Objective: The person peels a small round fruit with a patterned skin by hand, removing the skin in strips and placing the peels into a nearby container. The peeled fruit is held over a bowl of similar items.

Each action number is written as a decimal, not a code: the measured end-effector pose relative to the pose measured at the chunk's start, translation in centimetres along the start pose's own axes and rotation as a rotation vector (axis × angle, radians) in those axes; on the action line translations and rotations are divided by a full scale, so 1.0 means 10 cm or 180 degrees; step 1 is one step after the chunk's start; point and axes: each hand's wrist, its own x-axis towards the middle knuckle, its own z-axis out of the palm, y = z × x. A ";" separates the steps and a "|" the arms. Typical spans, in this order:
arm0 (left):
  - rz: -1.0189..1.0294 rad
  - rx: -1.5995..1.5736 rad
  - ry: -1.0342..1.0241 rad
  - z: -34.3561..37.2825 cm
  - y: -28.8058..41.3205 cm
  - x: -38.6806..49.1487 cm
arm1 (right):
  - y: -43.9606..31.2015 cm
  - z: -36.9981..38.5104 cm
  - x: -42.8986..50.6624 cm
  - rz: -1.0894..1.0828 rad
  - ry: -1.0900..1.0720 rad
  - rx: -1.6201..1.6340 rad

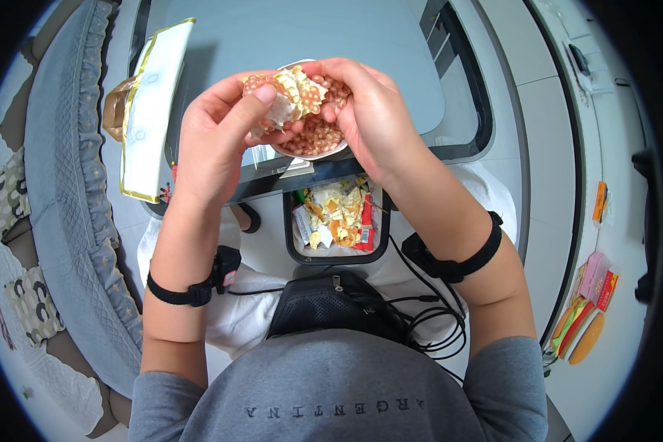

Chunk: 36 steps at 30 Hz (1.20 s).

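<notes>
A chunk of pomegranate [295,94], with pale pink seeds and yellowish-white pith, is in my left hand [229,116], thumb on its near side. My right hand [367,108] is at the chunk's right side, its fingers curled over pink seeds; whether these are loose or part of the chunk is unclear. Directly beneath both hands sits a white bowl [316,157] holding many loose pomegranate seeds [315,137]. The hands hide the bowl's far part.
Below the edge of the glass-topped table [387,33] stands a black-rimmed bin [384,243] with peel, pith and wrappers. A white gold-edged paper bag [154,110] stands at the table's left. Black cables [436,326] loop near my lap. A quilted sofa [66,182] is at left.
</notes>
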 end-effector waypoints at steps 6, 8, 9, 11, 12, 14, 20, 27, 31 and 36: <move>-0.0129 -0.0377 -0.0039 -0.06 0.06 -0.02 | -0.04 0.00 -0.01 -0.0055 -0.0378 -0.0544; -0.0165 -0.0531 -0.0037 -0.08 0.08 -0.02 | -0.03 0.00 -0.02 -0.0049 -0.0381 -0.0357; -0.0194 -0.0584 -0.0019 -0.09 0.09 -0.02 | -0.02 0.00 -0.02 -0.0128 -0.0516 -0.0259; -0.0227 -0.0606 0.0011 -0.10 0.09 -0.03 | -0.01 0.00 -0.02 -0.0115 -0.0441 -0.0394; -0.0234 -0.0573 0.0022 -0.09 0.09 -0.03 | -0.01 0.00 -0.01 -0.0124 -0.0372 -0.0471; -0.0227 -0.0524 0.0048 -0.09 0.07 -0.02 | 0.02 0.00 -0.01 -0.0158 -0.0404 -0.0335; -0.0217 -0.0507 0.0062 -0.08 0.05 -0.02 | 0.09 0.01 0.02 -0.0207 -0.0165 -0.0458; -0.0282 -0.0609 0.0049 -0.09 0.06 -0.02 | 0.03 0.02 0.03 -0.0009 -0.0149 -0.0169; -0.0241 -0.0608 0.0059 -0.10 0.08 -0.02 | -0.03 0.03 0.01 -0.0129 -0.0333 -0.0163; -0.0291 -0.0743 0.0116 -0.08 0.08 -0.02 | 0.00 0.04 -0.02 -0.0317 -0.0437 -0.0368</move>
